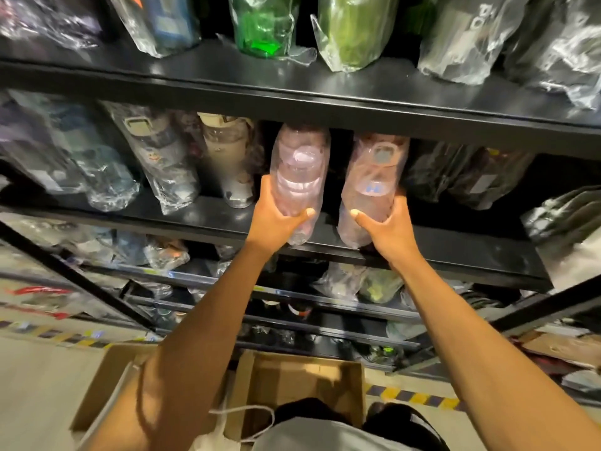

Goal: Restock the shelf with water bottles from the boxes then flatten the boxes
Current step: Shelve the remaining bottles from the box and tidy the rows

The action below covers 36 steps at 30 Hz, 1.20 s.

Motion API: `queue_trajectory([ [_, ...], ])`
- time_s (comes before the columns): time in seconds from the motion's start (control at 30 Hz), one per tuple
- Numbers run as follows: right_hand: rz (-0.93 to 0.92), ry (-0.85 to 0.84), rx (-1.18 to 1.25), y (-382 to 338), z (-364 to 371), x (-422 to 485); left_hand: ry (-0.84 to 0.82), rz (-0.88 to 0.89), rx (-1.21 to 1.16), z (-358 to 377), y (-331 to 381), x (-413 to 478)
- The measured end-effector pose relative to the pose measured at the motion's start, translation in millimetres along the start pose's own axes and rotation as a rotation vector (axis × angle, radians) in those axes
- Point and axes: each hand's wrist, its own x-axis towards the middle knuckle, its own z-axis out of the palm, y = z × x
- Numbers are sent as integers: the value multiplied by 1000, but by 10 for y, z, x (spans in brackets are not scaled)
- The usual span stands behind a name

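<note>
The left hand [279,216] clasped a pink translucent bagged water bottle [299,170] near its base; the right hand [387,226] clasped a second pink bagged bottle [374,180], both at the front of the black metal shelf [201,216]. Probably light, rigid, the wrap slippery.

Pale floor [35,388] w/ striped tape [419,398]

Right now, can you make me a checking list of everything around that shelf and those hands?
Surface: black shelf, middle tier, glossy.
Job's things: left bottle and right bottle, both pink and plastic-wrapped, bottoms near the shelf's front edge; open cardboard box on the floor below.
Clutter: other wrapped bottles packed alongside.
Hands: left hand grips left bottle; right hand grips right bottle.
Cables: nothing seen.
Surroundings: stocked shelves above and below; yellow-black floor tape.
</note>
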Motion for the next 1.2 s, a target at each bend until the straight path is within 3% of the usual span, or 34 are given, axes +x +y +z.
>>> queue_trajectory([
  [0.57, 44, 28, -127, 87, -27, 208, 18, -55, 66, 33, -111, 144],
  [0.87, 65, 5, -19, 17, 11, -15, 14, -24, 112, -67, -129, 60],
  [1.0, 71, 61, -118, -111, -8, -285, 2, -45, 195, -254, -28, -173],
  [1.2, -67, 196, -401, -107, 18, -1310, -62, 97, 465, -802, 8, -861],
])
